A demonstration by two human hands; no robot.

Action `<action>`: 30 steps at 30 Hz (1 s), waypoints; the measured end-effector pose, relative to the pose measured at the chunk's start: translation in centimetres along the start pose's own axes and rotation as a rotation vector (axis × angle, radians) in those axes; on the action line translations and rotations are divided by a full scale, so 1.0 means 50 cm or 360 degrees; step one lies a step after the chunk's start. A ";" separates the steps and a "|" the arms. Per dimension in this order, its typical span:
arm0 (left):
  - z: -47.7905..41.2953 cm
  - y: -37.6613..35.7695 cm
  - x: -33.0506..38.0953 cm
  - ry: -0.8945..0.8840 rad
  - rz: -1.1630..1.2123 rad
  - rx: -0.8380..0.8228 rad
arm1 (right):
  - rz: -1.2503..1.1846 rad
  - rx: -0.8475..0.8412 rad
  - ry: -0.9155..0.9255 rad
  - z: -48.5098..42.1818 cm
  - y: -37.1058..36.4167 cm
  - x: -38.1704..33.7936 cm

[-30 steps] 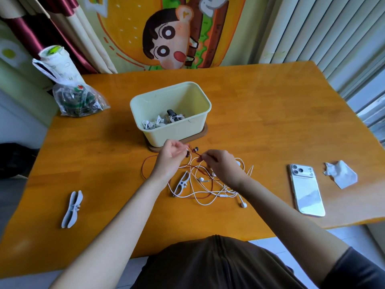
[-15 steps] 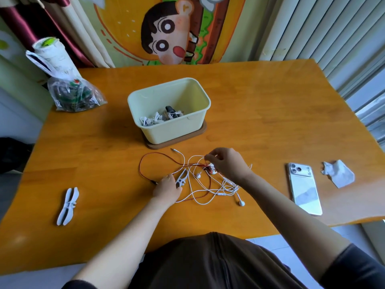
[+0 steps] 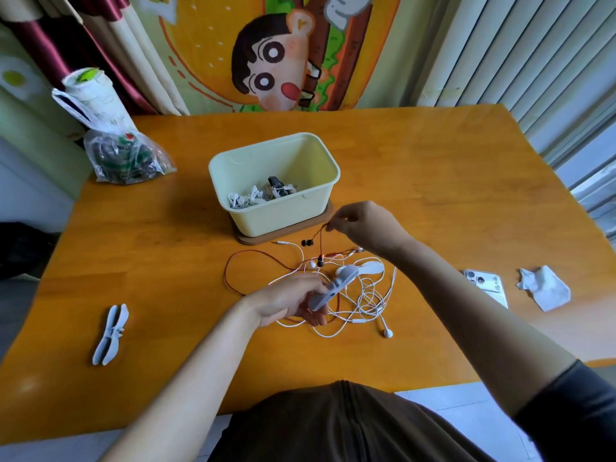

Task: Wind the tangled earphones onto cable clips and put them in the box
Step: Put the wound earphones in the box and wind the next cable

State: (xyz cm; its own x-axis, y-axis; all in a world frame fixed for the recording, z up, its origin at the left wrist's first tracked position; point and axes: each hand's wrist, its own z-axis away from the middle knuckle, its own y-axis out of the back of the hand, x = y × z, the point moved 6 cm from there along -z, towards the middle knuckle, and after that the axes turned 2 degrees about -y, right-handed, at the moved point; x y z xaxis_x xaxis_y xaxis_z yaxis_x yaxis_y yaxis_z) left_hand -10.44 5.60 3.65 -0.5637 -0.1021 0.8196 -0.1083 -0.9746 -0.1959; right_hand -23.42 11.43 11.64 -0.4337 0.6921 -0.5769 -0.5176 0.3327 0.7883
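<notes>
Single head-worn camera looks forward and down, close over the table [image 3: 433, 181].

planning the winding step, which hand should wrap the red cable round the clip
Right: the right hand pinches the thin red earphone cable; the left hand holds the pale grey plastic cable clip.

Cream box [image 3: 286, 216], orange table [image 3: 433, 181], red [image 3: 233, 261] and white cables [image 3: 366, 295].

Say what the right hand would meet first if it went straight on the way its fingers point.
Probably the cream box: the right hand, pinching the red earphone cable, points at its near right corner, though height is unclear.
</notes>
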 end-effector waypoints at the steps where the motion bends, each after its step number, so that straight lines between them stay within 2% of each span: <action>1: 0.002 0.003 0.005 -0.0064 0.0060 0.0036 | -0.0051 -0.0057 -0.0037 0.000 -0.002 0.007; 4: 0.015 0.023 0.026 -0.0348 0.0293 0.0313 | -0.0170 -0.0145 -0.0084 0.004 -0.006 0.018; 6: 0.021 0.042 0.041 -0.0540 0.0214 0.0606 | -0.0140 -0.0108 -0.0039 0.007 -0.001 0.015; 9: 0.030 0.051 0.056 -0.0650 0.0054 0.0799 | -0.0177 -0.0012 0.0011 0.006 0.010 0.009; 12: 0.048 0.086 0.042 -0.0684 0.0149 0.1091 | -0.0223 0.0074 -0.0057 0.002 0.015 0.022; 15: 0.055 0.149 -0.030 -0.0516 -0.0073 0.1501 | -0.0188 0.0007 -0.0094 0.001 -0.007 0.031; 18: 0.070 0.214 -0.144 -0.0034 -0.0485 0.1817 | -0.0196 -0.0102 -0.0057 0.007 -0.039 0.022; 21: 0.090 0.242 -0.234 0.0502 -0.0868 0.1816 | -0.0148 -0.0173 -0.0011 0.011 -0.066 0.013; 22: 0.097 0.241 -0.241 0.0631 -0.1004 0.1812 | -0.0131 -0.0194 0.0003 0.012 -0.074 0.010; 23: 0.100 0.235 -0.230 0.0613 -0.1076 0.1833 | -0.0119 -0.0220 0.0017 0.013 -0.081 0.008; 24: 0.097 0.222 -0.201 0.0421 -0.1077 0.1846 | -0.0105 -0.0245 0.0038 0.015 -0.087 0.003; 25: 0.089 0.202 -0.159 0.0108 -0.1003 0.1806 | -0.0090 -0.0272 0.0060 0.015 -0.093 -0.002; 27: 0.066 0.143 -0.059 -0.0458 -0.0747 0.1495 | -0.0078 -0.0335 0.0133 0.017 -0.103 -0.017; 28: 0.053 0.112 -0.014 -0.0610 -0.0663 0.1288 | -0.0078 -0.0354 0.0184 0.019 -0.106 -0.028; 30: 0.034 0.066 0.053 -0.0741 -0.0557 0.0992 | -0.0096 -0.0329 0.0281 0.021 -0.098 -0.043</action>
State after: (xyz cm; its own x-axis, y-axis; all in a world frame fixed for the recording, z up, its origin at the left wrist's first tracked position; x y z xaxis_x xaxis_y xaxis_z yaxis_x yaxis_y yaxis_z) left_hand -10.88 1.75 6.07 -0.1726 0.2869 0.9423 0.3340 -0.8829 0.3300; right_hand -19.19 8.97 9.23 -0.5100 0.5467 -0.6640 -0.6779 0.2197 0.7016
